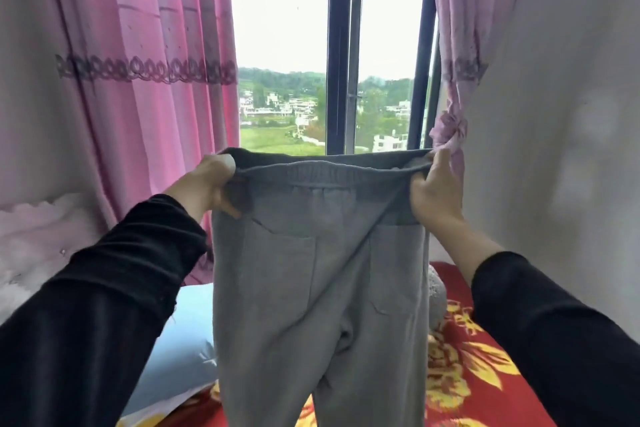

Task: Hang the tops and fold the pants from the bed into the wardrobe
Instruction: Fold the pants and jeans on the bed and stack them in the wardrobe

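Both hands grip pants (waistband stretched).

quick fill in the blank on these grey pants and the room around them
1. The left hand and right hand grip the grey pants by the ____.
2. Both sleeves are ____.
3. The curtain left of the window is ____.
4. The bed cover is ____ with yellow flowers.

Missing words: waistband; black; pink; red

Both hands, left and right, grip grey pants waistband, held up.
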### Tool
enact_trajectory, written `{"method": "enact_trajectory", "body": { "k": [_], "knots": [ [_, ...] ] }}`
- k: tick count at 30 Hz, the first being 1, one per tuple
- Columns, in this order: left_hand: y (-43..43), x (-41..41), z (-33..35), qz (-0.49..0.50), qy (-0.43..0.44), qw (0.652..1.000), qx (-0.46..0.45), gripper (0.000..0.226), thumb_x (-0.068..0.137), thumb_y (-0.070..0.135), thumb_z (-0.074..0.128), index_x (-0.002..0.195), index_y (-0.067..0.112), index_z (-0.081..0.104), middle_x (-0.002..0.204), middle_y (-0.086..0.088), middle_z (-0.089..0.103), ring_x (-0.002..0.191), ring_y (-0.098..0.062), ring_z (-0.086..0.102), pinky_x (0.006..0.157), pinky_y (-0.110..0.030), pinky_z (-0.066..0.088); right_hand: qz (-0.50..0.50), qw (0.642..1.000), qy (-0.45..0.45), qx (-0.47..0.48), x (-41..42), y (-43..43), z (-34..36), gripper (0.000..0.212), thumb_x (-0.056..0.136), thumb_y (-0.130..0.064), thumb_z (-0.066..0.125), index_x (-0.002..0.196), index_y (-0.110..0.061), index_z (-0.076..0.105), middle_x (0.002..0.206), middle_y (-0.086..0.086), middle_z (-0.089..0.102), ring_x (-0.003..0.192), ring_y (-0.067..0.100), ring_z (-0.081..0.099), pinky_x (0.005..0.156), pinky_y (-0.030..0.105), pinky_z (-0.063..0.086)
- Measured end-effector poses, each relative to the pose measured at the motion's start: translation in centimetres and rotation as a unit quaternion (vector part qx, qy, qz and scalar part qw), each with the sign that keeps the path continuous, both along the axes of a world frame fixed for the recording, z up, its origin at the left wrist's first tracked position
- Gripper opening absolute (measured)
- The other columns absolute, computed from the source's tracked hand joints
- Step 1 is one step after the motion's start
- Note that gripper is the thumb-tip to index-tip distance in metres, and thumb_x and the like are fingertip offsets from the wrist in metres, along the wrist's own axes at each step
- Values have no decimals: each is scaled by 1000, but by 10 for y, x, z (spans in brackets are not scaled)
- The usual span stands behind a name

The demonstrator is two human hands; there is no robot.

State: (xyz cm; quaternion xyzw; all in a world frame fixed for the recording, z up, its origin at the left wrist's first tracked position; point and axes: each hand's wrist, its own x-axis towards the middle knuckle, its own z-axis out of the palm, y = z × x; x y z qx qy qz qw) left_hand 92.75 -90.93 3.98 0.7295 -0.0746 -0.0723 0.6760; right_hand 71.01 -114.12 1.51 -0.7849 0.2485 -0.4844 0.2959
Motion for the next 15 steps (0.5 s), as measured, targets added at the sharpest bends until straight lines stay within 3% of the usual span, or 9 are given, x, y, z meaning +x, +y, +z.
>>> {"method": "enact_trajectory", "body": {
  "k": [3,5,7,8,10,15],
  "knots": [
    [-24,17,-10,-26,7,995,-100,37,99,22,32,131,21,48,126,-17,50,104,-46,52,53,-67,50,16,996,84,8,13,-15,-5,55,92,-16,57,136,-8,27,101,-1,39,90,17,41,77,28,35],
    [-38,19,-5,-8,-22,986,-167,33,101,25,33,132,22,43,120,-11,52,103,-39,57,61,-64,53,31,995,97,-2,22,-26,-1,67,87,-19,62,140,-11,21,106,0,39,95,20,43,81,31,41],
    [-48,20,9,-14,-56,967,-246,23,103,26,34,121,18,45,107,-7,57,99,-32,61,77,-56,55,27,997,68,-34,29,-40,5,78,78,-24,68,140,-16,21,123,6,44,112,28,46,94,42,45],
    [-50,19,15,-34,-74,956,-283,19,102,26,36,116,19,47,104,-6,59,97,-30,61,77,-51,55,20,997,53,-45,31,-45,10,84,74,-26,71,141,-18,21,135,8,41,122,31,43,100,47,43],
    [-51,14,26,-79,-100,935,-331,15,101,23,39,107,20,51,100,-6,60,91,-26,60,62,-37,54,7,998,25,-56,31,-53,18,92,67,-30,75,141,-23,21,143,5,37,129,29,40,105,49,42],
    [-39,-8,25,-123,-122,897,-408,25,99,9,36,97,22,57,95,-5,62,84,-22,59,53,-26,47,1,999,-36,-29,19,-49,14,88,65,-34,73,138,-32,22,135,-6,46,122,18,50,97,44,51]
  ]
}}
